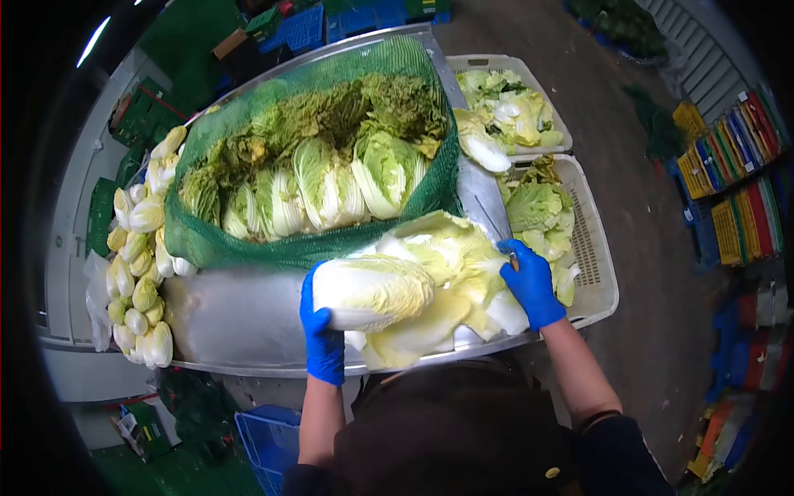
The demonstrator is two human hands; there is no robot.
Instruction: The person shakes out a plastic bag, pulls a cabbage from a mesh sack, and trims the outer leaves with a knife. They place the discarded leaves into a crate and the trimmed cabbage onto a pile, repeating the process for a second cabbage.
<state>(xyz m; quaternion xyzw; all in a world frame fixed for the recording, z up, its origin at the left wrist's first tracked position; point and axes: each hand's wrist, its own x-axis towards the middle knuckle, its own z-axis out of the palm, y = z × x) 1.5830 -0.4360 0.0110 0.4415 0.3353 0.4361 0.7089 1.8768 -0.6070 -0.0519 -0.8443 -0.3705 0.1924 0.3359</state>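
My left hand (322, 343), in a blue glove, grips a trimmed napa cabbage (372, 291) by its pale base end, with the leafy end pointing right. My right hand (533, 285), also gloved in blue, is closed around a knife whose thin blade (493, 217) points up and away over the metal table. Loose yellow-white cabbage leaves (451, 256) lie spread between both hands. Beyond them, an open green net bag (306, 252) holds several untrimmed napa cabbages (322, 186) with darker, wilted outer leaves.
Trimmed cabbages (141, 273) are piled at the left end of the metal table (240, 310). Two cream crates (602, 256) with discarded leaves stand along its right side. A blue crate (269, 438) sits on the floor below. Colourful stacked crates (736, 157) stand far right.
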